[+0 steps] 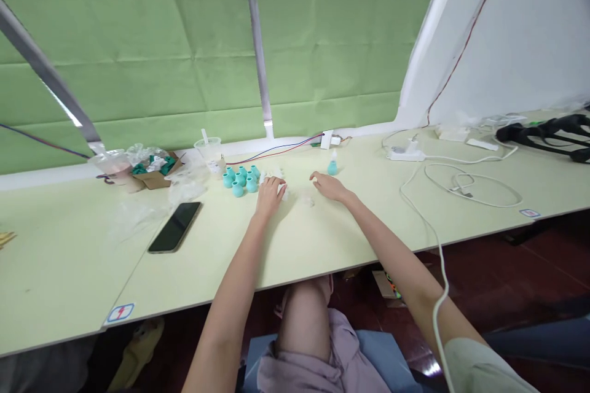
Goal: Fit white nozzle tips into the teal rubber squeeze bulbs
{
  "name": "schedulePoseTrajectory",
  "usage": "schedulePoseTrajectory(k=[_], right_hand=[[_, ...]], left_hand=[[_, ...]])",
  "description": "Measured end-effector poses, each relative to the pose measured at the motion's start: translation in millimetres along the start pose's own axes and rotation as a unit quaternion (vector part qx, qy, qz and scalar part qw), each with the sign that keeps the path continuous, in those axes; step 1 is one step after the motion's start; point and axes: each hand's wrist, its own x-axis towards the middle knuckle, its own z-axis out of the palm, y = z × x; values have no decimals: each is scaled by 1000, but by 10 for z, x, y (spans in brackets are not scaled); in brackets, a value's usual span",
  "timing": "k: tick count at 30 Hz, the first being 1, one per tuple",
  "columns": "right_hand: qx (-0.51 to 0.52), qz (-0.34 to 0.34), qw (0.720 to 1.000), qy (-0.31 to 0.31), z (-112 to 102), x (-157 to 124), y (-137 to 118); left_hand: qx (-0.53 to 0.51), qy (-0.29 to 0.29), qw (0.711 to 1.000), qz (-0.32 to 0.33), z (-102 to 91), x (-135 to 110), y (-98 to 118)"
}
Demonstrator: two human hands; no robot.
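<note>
My left hand [270, 191] lies on the pale green table [322, 233], fingers curled onto a small clear plastic piece [282, 191] just right of a cluster of several teal rubber bulbs [240, 180]. My right hand [328, 185] rests palm down a little to the right, its fingers stretched toward the left, holding nothing I can see. One assembled teal bulb with a clear tip [332, 164] stands upright just beyond the right hand. More small clear pieces [308, 201] lie between the hands.
A black phone [175, 227] lies to the left. A plastic cup [209, 152], a cardboard box of teal parts [155, 171] and clear bags sit at the back left. White cables [461, 187] and a power strip [405, 151] occupy the right.
</note>
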Motion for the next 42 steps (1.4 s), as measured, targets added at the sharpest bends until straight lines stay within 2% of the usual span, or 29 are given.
schedulePoseTrajectory(k=[3,8,14,18,23,26,30,33,37,40,42], right_hand=[[27,-52,998,-34,-5,-83,-134],[36,-120,989,-82,190,-402,-327],[61,-133,989,-14,265,-609,-618],[21,-212,976,-52,336,-604,-833],[26,-216,975,-38,448,-519,-926],[57,-170,984,24,314,-322,-858],[148,-101,972,155,97,44,-767],[210,-84,955,194,156,189,-782],[224,-76,954,183,410,139,-860],[228,-131,957,123,512,79,-865],[247,-153,953,83,528,87,-825]], left_hand=[[-3,11,1000,-18,-28,8,-18],[-8,16,999,-35,-53,24,-20],[-17,36,998,-57,-64,15,-44],[-26,66,993,-90,-68,-11,-160],[-71,91,981,-154,-94,-22,-267],[-208,75,960,-174,-124,41,-232],[-430,18,888,-161,-145,133,-122],[-478,53,859,-176,-90,144,-66],[-459,118,851,-227,59,113,-63],[-431,161,854,-243,129,95,-95],[-453,162,841,-246,135,93,-122]])
